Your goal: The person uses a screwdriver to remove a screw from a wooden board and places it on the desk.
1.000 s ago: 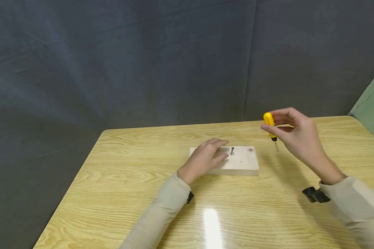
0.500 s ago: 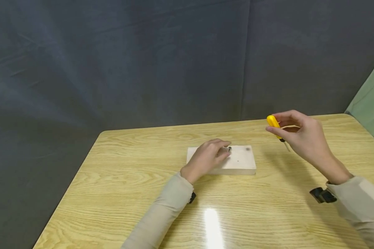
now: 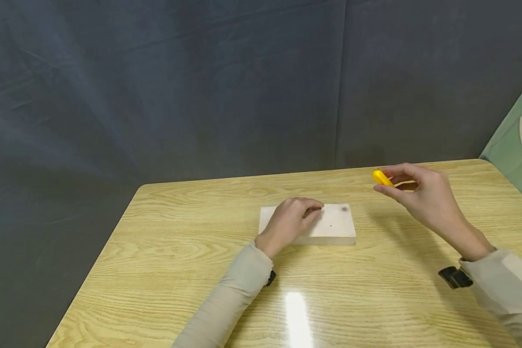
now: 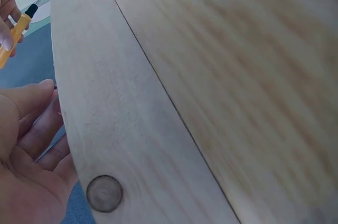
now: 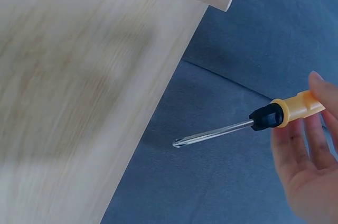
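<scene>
My left hand point(image 3: 289, 220) reaches over a pale wooden block point(image 3: 338, 223) on the table. Its thumb and fingers pinch the screw standing in the block's top; only a dark bit of the screw point(image 4: 55, 87) shows at the fingertips in the left wrist view. Off to the right, above the table, my right hand point(image 3: 432, 200) holds a screwdriver point(image 5: 296, 109) by its yellow handle, between thumb and fingers. The right wrist view shows its black collar and bare metal shaft with a cross-shaped tip, apart from the block. From the head, the shaft is hidden.
The wood-grain table point(image 3: 169, 251) has a dark cloth point(image 3: 239, 92) hanging behind it. A green patterned surface point(image 3: 511, 140) stands at the right. On the block's top are a dark round spot point(image 3: 344, 209) and a small hole point(image 3: 330, 225).
My left thumb and fingers have closed in on the screw, which was standing in plain sight. My right hand has moved slightly right and down, tilting the screwdriver until its shaft is out of the head view.
</scene>
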Available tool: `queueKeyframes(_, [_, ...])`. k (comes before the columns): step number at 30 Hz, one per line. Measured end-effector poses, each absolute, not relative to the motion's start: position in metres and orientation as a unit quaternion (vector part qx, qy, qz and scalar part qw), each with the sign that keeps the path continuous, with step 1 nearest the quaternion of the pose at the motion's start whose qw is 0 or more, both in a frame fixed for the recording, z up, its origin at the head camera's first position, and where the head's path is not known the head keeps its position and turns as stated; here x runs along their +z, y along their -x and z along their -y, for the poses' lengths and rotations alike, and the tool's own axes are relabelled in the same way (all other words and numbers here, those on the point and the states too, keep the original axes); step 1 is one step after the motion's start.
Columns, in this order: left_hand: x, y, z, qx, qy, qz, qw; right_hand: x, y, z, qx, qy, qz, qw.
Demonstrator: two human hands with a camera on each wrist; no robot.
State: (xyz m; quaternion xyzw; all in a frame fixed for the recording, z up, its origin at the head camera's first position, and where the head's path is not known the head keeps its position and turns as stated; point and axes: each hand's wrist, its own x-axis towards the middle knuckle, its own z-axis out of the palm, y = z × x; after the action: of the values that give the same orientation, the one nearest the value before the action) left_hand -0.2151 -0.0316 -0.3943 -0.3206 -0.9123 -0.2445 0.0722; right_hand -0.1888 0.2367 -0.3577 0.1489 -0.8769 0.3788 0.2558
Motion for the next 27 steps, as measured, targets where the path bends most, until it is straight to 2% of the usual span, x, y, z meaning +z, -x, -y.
queueKeyframes(12, [-0.3946,0.215,0.032,-0.247,0.325,0.909,0.089,-0.3604,0.1889,-0.2406,0.387,-0.148,0.87,0.267])
queueKeyframes(27, [-0.3896,0.2126,0.0313,-0.299,0.286,0.908,0.071,-0.3637,0.1885,-0.246,0.379,-0.149,0.871,0.275])
